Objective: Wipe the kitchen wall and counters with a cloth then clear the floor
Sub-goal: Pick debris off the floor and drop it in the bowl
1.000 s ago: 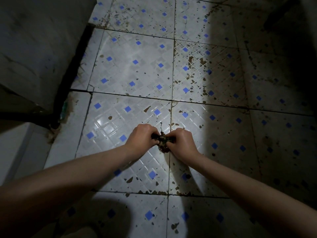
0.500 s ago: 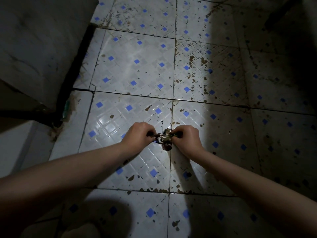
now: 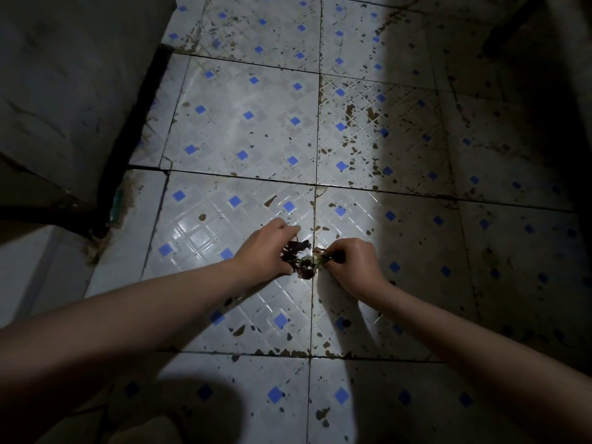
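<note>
A small clump of dark, leafy debris [image 3: 302,261] lies on the tiled floor [image 3: 243,129] at a grout line, in the lit patch. My left hand [image 3: 267,248] cups the clump's left side, fingers curled over dark reddish bits. My right hand [image 3: 352,262] pinches the pale and green bits on its right side. Both hands are low, at the floor. No cloth is in view.
White tiles with blue squares carry many brown specks and stains, thickest at the middle right [image 3: 362,123]. A dark cabinet or wall base [image 3: 64,91] runs along the left with a black gap beneath. The right side lies in deep shadow.
My hands have drawn slightly apart; the left hand's fingers have spread over the debris, which now shows more between them.
</note>
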Demonstrator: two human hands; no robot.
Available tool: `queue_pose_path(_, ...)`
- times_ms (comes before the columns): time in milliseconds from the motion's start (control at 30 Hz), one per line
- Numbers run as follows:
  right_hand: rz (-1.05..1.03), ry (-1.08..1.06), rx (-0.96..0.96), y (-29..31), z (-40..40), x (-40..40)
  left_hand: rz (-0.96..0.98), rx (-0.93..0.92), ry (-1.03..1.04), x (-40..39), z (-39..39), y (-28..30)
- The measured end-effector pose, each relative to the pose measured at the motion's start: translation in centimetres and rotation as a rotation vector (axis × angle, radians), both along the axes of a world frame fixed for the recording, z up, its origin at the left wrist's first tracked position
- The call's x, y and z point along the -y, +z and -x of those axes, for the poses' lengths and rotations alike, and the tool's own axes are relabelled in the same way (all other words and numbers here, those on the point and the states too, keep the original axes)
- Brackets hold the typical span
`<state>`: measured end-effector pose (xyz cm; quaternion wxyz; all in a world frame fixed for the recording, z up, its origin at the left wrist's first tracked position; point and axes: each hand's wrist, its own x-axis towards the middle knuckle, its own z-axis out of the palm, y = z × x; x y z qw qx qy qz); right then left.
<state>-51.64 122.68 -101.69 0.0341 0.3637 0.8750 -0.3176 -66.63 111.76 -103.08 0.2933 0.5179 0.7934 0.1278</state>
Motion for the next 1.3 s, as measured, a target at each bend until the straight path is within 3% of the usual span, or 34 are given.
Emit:
queue_pose_path(400,-0.019,-0.028,0.008,-0.6,-0.3,-0.3,-0.032,-0.031,-0.219,0.2,-0.3,0.3)
queue_pose_path(700,0.022,-0.015,0.025,-0.3,-0.1,0.3,-0.087,-0.055,-0.139,0.4,-0.2,0.1)
queue_pose_path(967,0.000,0.015,0.020,-0.4,1.4,0.4,-0.091,0.122,0.121,0.9,1.8,0.1)
queue_pose_path(1300,0.043,0.110,0.076,-0.5,2.3,1.0,-0.098,0.135,0.170,1.5,2.4,0.0)
